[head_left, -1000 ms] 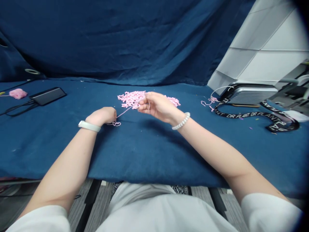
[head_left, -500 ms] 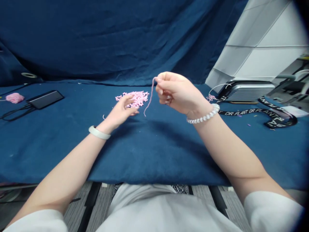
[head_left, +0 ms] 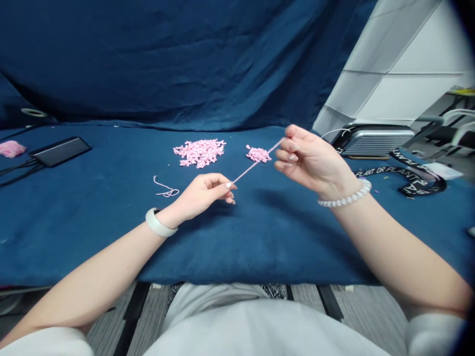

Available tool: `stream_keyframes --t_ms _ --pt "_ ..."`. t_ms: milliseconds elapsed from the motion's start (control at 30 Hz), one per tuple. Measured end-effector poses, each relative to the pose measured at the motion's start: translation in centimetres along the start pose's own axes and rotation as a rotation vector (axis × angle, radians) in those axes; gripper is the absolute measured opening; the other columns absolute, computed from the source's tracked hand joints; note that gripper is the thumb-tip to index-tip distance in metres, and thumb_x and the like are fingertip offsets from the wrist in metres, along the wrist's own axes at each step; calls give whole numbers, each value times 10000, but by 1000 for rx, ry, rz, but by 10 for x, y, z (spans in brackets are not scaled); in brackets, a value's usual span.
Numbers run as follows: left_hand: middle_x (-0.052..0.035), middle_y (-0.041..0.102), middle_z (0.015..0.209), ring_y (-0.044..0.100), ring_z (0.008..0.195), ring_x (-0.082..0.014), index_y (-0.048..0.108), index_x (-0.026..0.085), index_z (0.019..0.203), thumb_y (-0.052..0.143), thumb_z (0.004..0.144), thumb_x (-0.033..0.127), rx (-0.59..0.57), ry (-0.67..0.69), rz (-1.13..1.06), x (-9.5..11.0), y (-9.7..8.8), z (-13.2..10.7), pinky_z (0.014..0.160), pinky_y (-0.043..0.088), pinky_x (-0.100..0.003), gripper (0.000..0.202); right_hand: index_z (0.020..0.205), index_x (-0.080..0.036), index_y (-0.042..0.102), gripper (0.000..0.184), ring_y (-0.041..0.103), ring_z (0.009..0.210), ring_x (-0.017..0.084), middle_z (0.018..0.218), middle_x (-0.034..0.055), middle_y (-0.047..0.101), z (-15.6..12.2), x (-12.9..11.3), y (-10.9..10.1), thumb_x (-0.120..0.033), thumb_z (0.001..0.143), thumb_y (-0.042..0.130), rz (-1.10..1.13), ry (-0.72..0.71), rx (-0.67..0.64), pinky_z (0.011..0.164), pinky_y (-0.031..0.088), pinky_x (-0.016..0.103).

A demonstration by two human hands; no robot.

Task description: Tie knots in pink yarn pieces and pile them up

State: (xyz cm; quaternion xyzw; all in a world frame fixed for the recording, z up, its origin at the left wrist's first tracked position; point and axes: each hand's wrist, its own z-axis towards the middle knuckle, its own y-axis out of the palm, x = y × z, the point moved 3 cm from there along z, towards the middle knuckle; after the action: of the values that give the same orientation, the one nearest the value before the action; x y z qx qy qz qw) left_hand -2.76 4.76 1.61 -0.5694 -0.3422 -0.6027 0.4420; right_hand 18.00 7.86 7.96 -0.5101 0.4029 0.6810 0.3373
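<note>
A short pink yarn strand is stretched taut between my two hands above the blue cloth-covered table. My left hand pinches its lower end with thumb and fingertips. My right hand, wearing a pearl bracelet, pinches the upper end. Behind them lie a pile of pink yarn pieces and a smaller pink clump. A loose curled yarn piece lies left of my left hand.
A dark phone with cables and a pink yarn ball lie at the far left. At the right are a silver device and a black printed lanyard. Blue cloth hangs behind the table.
My right hand lifted a yarn strand from the pile and moved right. My left hand let the curled piece lie, then took the strand's free end; the strand is now pulled straight.
</note>
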Motion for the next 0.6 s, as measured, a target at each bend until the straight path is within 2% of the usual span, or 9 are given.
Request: stream_keyframes --t_ms 67,167,233,300,367,433,533,600 --pt "-59 657 706 629 675 -141 629 130 806 614 782 336 -39 1 94 1 3 -1 694 493 -257 208 950 -221 467 172 410 543 -43 610 -66 465 -10 14 -21 -298 804 520 23 54 87 599 395 111" --pt "-71 675 763 631 736 -161 633 138 771 614 775 334 -48 -9 196 3 5 -2 736 485 -277 197 971 -233 502 231 499 639 -29 756 -42 568 -20 35 -44 -314 767 573 100 80 142 631 435 122" --pt "-86 685 865 628 855 -183 640 145 739 606 779 325 1 21 231 5 4 -3 815 462 -295 187 1023 -262 522 276 557 732 -21 947 -39 605 -22 43 -50 -305 757 584 142 71 135 671 468 138" --pt "-93 678 968 593 1000 -204 633 149 675 607 777 296 102 86 208 8 0 -3 915 411 -309 181 1095 -283 523 341 593 831 -8 1164 -34 556 -23 46 -50 -283 759 580 141 82 83 710 491 152" --pt "-86 669 1012 558 1078 -216 604 148 602 615 762 262 219 147 85 10 -7 -3 977 367 -325 196 1159 -276 508 415 607 917 18 1313 -9 456 -23 48 -46 -249 751 583 107 131 3 736 504 159" --pt "-75 675 981 562 1072 -222 581 146 567 618 744 248 302 186 -104 12 -14 -3 989 365 -352 208 1201 -250 488 475 610 975 52 1374 31 387 -24 52 -39 -228 738 594 70 205 -78 763 516 175" --pt "-50 677 904 570 1059 -229 575 151 563 597 755 293 333 186 -343 18 -23 -3 975 395 -396 240 1232 -213 464 525 612 1009 80 1380 82 370 -25 61 -32 -233 729 613 27 284 -137 791 525 194" --pt "-36 671 889 567 1070 -236 549 156 547 560 797 356 342 150 -424 23 -26 -4 953 421 -414 320 1227 -197 464 538 614 1011 83 1364 98 389 -24 67 -31 -239 718 632 6 303 -117 793 527 187"
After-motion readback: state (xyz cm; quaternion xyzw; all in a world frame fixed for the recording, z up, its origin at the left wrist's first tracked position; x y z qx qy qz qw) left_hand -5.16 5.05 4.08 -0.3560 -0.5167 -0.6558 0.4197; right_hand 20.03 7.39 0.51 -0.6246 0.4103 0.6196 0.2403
